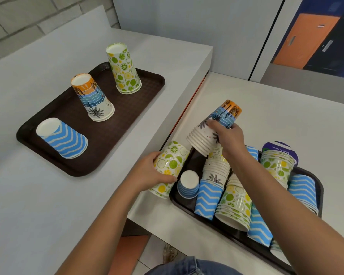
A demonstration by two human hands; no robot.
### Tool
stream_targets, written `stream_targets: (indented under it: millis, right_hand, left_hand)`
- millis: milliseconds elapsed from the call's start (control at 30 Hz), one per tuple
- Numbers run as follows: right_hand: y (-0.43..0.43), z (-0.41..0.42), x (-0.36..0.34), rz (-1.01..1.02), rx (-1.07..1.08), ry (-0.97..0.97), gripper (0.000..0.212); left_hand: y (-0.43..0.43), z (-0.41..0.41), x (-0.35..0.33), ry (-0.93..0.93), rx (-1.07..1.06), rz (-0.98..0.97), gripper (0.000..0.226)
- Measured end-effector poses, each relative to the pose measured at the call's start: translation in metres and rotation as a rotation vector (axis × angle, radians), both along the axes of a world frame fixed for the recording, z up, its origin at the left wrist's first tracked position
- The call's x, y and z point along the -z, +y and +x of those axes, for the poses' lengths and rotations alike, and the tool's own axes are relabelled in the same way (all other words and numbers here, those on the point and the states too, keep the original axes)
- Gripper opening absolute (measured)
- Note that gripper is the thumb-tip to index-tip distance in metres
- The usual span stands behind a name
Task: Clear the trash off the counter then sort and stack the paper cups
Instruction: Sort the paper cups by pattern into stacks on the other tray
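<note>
Judged the job partly done. Spotted no loose trash on the white counter [38,195], save perhaps a purple round item [276,147] behind the second tray [321,193] at lower right, too hidden to name. Counted three sorted piles standing mouth-down on the dark brown tray [147,90] in the upper left: a blue zigzag stack [62,139] nearest, a palm-print stack [93,98] in the middle, a citrus-print stack [124,70] farthest. Found plenty left on the second tray: zigzag, citrus and palm cups lying jumbled and part-nested, plus a small blue-striped cup [188,184] sitting base-up at its left end. Gripped, with the right hand [229,138], a nested bundle of palm-print cups [211,130] just above that tray's left end, fingers curled over its middle. Held it slanted, long axis running from lower left to upper right of the frame, open rims at lower left, orange closed base at upper right. Clasped, with the left hand [153,173], a bundle of citrus cups [171,163] just left of the tray, fingers and thumb wrapped round its side; kept it steep, base up and slightly right, rim down toward lower left. Reckoned as left to do: carrying both bundles to their matching piles, then emptying the rest
</note>
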State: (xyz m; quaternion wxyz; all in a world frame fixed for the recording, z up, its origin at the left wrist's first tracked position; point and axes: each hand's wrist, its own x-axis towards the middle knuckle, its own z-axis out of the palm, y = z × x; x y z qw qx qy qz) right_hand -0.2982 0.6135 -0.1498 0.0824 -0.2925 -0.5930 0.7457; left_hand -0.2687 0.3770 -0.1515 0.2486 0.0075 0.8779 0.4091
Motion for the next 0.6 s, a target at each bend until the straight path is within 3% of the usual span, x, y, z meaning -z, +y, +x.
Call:
stream_targets:
  millis: [233, 467, 600]
  right_hand:
    - [-0.027, 0.016, 0.047, 0.479, -0.177, 0.015, 0.061]
    - [-0.038, 0.031, 0.074, 0.697, -0.427, -0.011, 0.077]
    - [-0.032, 0.031, 0.07, 0.671, -0.457, -0.03, 0.083]
  left_hand:
    - [-0.002, -0.009, -0.004, 0.024, -0.066, 0.074, 0.073]
    - [0.009, -0.021, -0.004, 0.09, -0.119, 0.17, 0.071]
    - [0.019, -0.029, -0.002, 0.117, -0.18, 0.249, 0.076]
